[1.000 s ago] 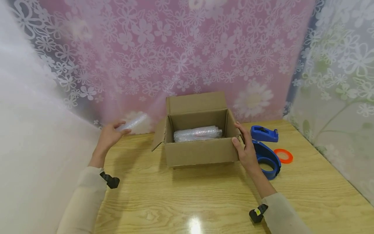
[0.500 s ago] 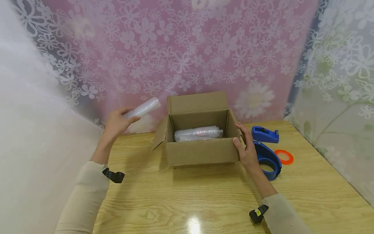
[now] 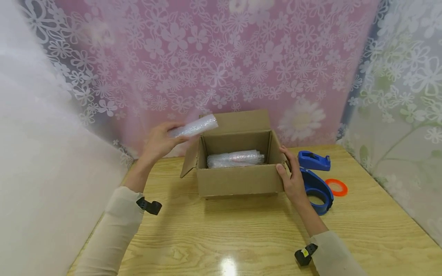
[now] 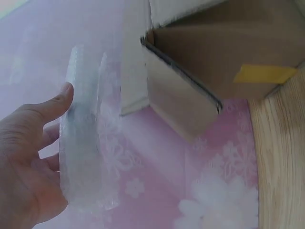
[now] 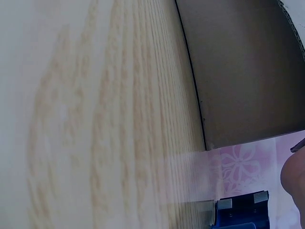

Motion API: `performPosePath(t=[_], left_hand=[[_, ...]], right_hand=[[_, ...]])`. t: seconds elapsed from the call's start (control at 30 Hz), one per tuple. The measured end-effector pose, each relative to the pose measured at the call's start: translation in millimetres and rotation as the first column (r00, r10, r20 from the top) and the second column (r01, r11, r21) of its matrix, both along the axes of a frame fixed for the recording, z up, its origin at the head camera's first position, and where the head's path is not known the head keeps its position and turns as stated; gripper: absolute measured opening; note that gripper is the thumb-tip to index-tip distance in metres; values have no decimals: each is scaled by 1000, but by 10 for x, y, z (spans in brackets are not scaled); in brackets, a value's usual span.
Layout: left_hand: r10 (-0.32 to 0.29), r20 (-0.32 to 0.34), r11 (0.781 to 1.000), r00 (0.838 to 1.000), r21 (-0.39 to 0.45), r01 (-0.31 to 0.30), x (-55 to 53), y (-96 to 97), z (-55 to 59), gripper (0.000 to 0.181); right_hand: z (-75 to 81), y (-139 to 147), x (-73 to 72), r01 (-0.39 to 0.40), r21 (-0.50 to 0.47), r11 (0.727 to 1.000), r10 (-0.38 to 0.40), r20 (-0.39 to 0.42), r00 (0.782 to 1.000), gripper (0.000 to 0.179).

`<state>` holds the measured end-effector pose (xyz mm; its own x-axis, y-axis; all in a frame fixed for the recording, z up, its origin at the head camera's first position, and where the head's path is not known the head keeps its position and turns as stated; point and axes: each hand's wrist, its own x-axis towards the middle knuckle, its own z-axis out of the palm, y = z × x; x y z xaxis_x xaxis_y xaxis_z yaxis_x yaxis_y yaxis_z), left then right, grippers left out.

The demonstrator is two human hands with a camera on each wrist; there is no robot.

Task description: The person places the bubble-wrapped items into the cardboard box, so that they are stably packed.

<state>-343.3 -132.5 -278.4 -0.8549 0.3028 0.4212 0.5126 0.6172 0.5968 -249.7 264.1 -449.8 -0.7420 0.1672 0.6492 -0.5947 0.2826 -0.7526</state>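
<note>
My left hand [image 3: 160,142] grips a roll of bubble wrap [image 3: 197,126] between thumb and fingers, raised at the left of an open cardboard box [image 3: 238,182]. In the head view the roll's far end overlaps the box's raised back flap. The left wrist view shows the thumb across the front of the bubble-wrapped roll [image 4: 83,133] and fingers behind it. Inside the box lie bubble-wrapped items [image 3: 236,158], a bit of pink showing through. At the box's right front corner my right hand [image 3: 291,176] holds the wall, thumb in front, fingers over the side.
Right of the box are a blue tape dispenser [image 3: 314,160], a larger blue tape holder [image 3: 319,199] and an orange tape roll [image 3: 336,187]. The box's left flap [image 3: 189,159] hangs outward. A floral curtain [image 3: 221,57] stands behind the wooden table [image 3: 207,237].
My left hand has carried the bubble wrap roll up and to the right, from left of the box to its back left corner. The right hand keeps its hold on the box.
</note>
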Motion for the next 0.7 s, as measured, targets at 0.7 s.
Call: performPosePath(t=[0.7], left_hand=[[-261,45,962,964,-71,264,55,1131,-350,50]], right_hand=[[190,-98,158,-14,-2,1000,14,6,1000,51]])
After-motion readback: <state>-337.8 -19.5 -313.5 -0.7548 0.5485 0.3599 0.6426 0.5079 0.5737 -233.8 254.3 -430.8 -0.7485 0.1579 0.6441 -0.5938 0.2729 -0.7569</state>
